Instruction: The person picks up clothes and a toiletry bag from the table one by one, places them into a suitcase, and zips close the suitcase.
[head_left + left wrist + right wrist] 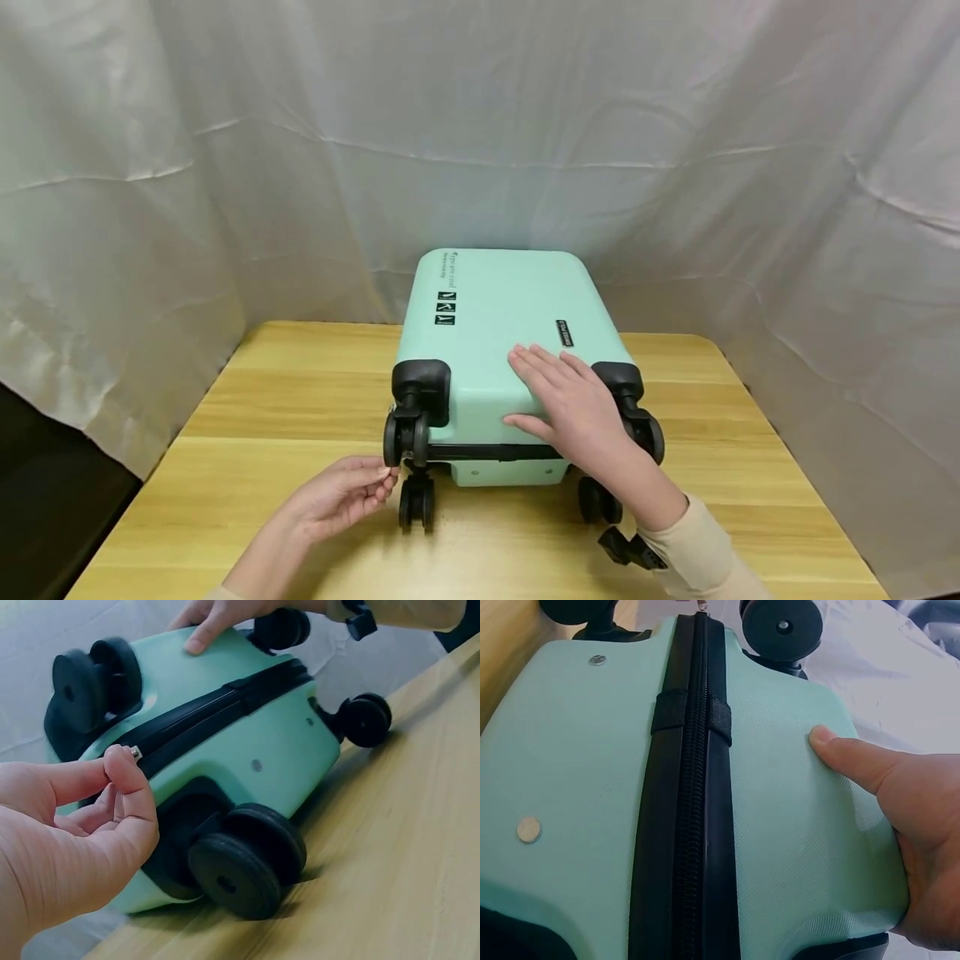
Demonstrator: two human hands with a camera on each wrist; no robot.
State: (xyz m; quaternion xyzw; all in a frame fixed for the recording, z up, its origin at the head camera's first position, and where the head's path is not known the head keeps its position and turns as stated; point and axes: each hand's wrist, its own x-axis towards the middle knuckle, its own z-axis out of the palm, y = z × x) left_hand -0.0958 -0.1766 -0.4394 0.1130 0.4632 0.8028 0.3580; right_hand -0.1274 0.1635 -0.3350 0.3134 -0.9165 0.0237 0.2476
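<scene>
A mint-green suitcase [510, 317] lies flat on the table, its wheeled end facing me. Along that end runs a black zipper [694, 787], its teeth closed over the length seen in the right wrist view. My left hand [82, 832] pinches a small metal zipper pull [136, 753] between thumb and index finger, beside the left pair of wheels. My right hand [577, 408] rests on the suitcase's upper shell with fingers straight, near the right corner. In the right wrist view its thumb presses the end face; the other fingers are mostly hidden there.
Black double wheels [416, 500] stick out from the suitcase's corners, close to both hands. The wooden table [300, 392] extends on either side. Pale cloth [480, 125] hangs behind and at the sides. A black strap device [630, 550] sits on the right wrist.
</scene>
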